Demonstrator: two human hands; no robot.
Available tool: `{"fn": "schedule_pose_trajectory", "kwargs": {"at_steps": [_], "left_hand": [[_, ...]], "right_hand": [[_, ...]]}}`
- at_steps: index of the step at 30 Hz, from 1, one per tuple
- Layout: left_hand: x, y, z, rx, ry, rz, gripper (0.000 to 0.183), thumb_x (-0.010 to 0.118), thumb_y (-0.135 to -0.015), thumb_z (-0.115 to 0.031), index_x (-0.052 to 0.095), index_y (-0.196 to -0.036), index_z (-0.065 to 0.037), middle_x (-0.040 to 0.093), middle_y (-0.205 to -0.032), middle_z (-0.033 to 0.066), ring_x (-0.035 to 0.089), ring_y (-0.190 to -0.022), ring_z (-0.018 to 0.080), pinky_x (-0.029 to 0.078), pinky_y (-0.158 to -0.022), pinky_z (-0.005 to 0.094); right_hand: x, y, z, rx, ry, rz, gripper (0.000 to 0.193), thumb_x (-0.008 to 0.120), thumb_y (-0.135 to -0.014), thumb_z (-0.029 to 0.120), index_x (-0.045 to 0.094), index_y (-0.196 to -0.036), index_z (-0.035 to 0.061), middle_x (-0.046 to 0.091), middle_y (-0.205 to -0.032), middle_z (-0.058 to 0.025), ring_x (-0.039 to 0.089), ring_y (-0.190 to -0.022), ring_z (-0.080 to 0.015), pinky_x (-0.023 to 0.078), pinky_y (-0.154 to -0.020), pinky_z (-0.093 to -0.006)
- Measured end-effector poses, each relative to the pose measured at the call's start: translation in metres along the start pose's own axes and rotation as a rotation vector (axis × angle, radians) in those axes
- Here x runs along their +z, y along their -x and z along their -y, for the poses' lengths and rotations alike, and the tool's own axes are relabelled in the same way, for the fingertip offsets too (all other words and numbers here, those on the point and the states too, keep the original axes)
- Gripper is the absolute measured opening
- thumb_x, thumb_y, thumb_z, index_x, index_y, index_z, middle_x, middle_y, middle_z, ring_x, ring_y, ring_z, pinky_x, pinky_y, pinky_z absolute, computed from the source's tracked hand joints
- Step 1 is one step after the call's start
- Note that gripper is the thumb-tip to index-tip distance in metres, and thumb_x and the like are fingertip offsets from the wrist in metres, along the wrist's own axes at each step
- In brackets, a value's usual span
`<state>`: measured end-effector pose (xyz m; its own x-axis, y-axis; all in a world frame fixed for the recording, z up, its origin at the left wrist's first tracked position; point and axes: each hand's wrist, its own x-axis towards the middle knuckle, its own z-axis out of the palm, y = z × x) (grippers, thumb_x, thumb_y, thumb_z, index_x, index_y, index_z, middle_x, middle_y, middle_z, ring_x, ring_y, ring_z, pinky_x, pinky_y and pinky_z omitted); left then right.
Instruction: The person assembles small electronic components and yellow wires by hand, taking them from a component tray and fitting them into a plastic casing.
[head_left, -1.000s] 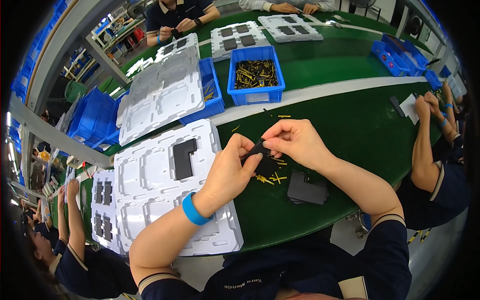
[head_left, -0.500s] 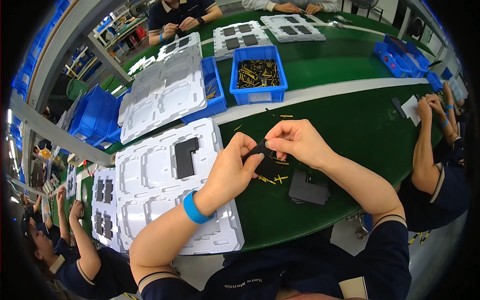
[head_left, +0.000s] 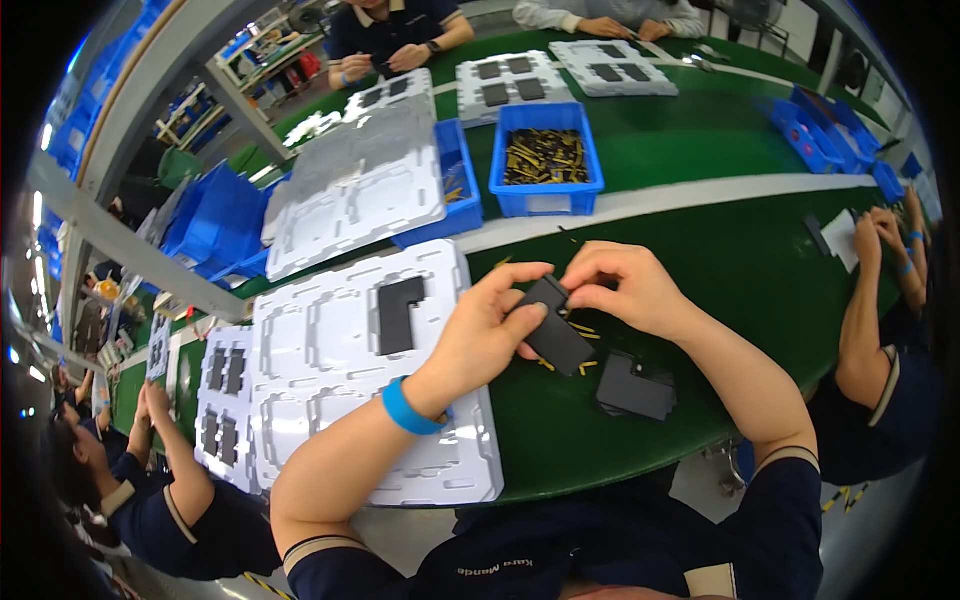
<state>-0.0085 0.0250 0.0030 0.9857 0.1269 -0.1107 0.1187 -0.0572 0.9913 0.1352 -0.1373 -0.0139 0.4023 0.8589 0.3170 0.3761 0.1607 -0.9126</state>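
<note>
My left hand (head_left: 482, 330) grips a dark grey, L-shaped flat piece (head_left: 562, 345), its thumb pressed on the top face and its index finger stretched out beyond the upper end. At that same end my right hand (head_left: 632, 285) is closed in a pinch; whatever lies between its fingertips is too small to make out. On the green table just to the right is a loose stack of similar dark pieces (head_left: 640, 390). Several thin yellow strips (head_left: 582, 332) lie scattered beneath and beside my hands. One more dark piece (head_left: 397, 325) sits in a recess of the white moulded tray (head_left: 330, 400) at left.
Beyond my hands stands a blue bin (head_left: 545, 203) full of yellow-and-black strips. Left of it, stacked white trays (head_left: 350, 190) overlap another blue bin (head_left: 462, 215). Co-workers sit across the table and on both sides. A grey metal frame (head_left: 160, 260) slants along the left.
The whole view has shifted, so things appear farther right. My left index finger has stretched out, and the held piece now shows its broad face. My right fingers have moved slightly off its end.
</note>
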Motion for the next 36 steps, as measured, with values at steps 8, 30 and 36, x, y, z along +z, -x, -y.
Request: {"fn": "schedule_pose_trajectory", "kwargs": {"at_steps": [8,30,36], "left_hand": [[0.006,0.002,0.000,0.020,-0.052,-0.039,0.039,0.054,-0.091,-0.004,0.047,-0.129,-0.004,0.065,-0.081,0.0060,0.060,-0.065,0.0095,0.050,-0.056,0.0221],[0.008,0.001,-0.003,0.044,-0.164,-0.185,0.028,0.057,-0.089,0.000,0.046,-0.115,0.005,0.065,-0.091,0.0120,0.064,-0.080,0.0129,0.055,-0.063,0.0232],[0.010,0.002,-0.001,0.061,-0.266,-0.180,0.018,0.058,-0.089,0.000,0.048,-0.102,0.004,0.066,-0.090,0.0118,0.064,-0.079,0.0120,0.055,-0.063,0.0235]], "right_hand": [[0.002,0.001,0.000,0.104,-0.121,-0.017,0.013,0.070,-0.081,0.007,0.066,-0.091,0.0011,0.064,-0.078,-0.0025,0.058,-0.068,-0.0078,0.047,-0.060,-0.0234],[0.014,0.000,0.008,0.122,-0.349,-0.305,0.008,0.062,-0.086,0.001,0.063,-0.094,-0.0015,0.059,-0.087,-0.0037,0.061,-0.071,-0.0096,0.052,-0.065,-0.0231],[0.021,0.002,0.013,0.211,-0.233,-0.224,0.010,0.063,-0.086,0.003,0.064,-0.093,-0.0038,0.063,-0.083,-0.0055,0.062,-0.069,-0.0092,0.054,-0.064,-0.0239]]}}
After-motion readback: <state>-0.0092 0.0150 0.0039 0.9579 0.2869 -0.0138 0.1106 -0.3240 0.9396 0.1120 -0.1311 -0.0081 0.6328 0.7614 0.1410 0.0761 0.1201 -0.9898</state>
